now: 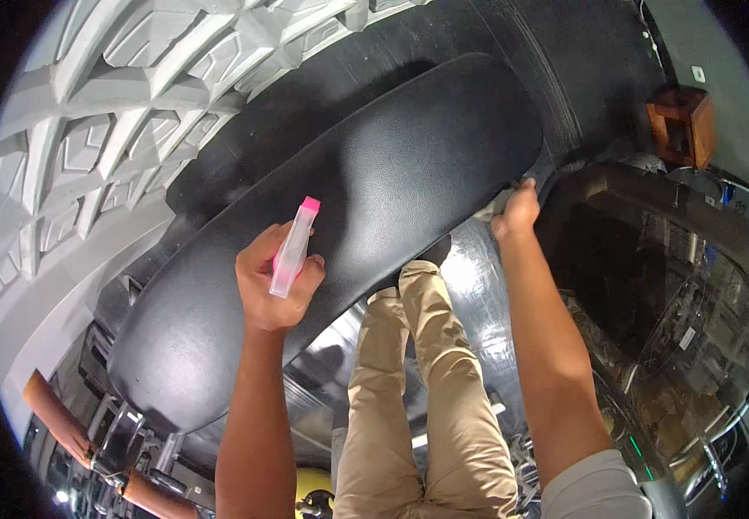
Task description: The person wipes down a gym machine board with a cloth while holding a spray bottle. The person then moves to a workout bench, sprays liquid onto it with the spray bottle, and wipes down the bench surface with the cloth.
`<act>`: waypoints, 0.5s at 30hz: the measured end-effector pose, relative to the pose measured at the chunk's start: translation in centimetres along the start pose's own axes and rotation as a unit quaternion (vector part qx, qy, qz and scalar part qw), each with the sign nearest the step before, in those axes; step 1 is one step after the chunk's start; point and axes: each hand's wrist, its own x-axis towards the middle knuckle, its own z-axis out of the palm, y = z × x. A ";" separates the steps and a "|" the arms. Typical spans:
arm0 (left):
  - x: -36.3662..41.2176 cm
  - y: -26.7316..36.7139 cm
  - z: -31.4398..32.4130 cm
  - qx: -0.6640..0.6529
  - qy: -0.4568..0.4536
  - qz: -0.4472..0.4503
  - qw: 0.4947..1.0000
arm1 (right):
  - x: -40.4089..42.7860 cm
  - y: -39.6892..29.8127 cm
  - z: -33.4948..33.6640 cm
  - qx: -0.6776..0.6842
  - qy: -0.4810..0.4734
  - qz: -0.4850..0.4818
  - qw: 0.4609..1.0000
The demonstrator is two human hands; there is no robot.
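A long black padded bench [407,149] with a leather-like cover stretches diagonally before me. Above its middle, my left hand [277,276] is closed around a translucent plastic bottle [292,250] with a pink top. Beyond the bench's right edge is my right hand [518,209], beside a pale cloth [494,206] that it appears to grip; the fingers are partly hidden. The pad's surface shines under the light.
A white sculpted wall panel [147,104] rises at the left. Brown padded rollers on a metal frame [56,415] stand at lower left. A dark glossy surface [660,285] lies at right, with a wooden box [682,126] beyond it.
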 end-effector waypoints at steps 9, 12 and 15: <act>0.2 -0.1 0.3 0.032 -0.010 0.045 0.998 | -25.5 14.6 2.9 -0.379 -0.006 0.065 0.923; -0.3 -0.2 -0.2 0.015 0.017 -0.011 1.000 | -27.2 16.5 3.3 -0.179 0.039 0.180 0.967; -1.3 -2.0 -1.9 0.042 0.016 0.043 0.998 | -21.1 8.8 6.8 -0.151 0.137 0.304 0.931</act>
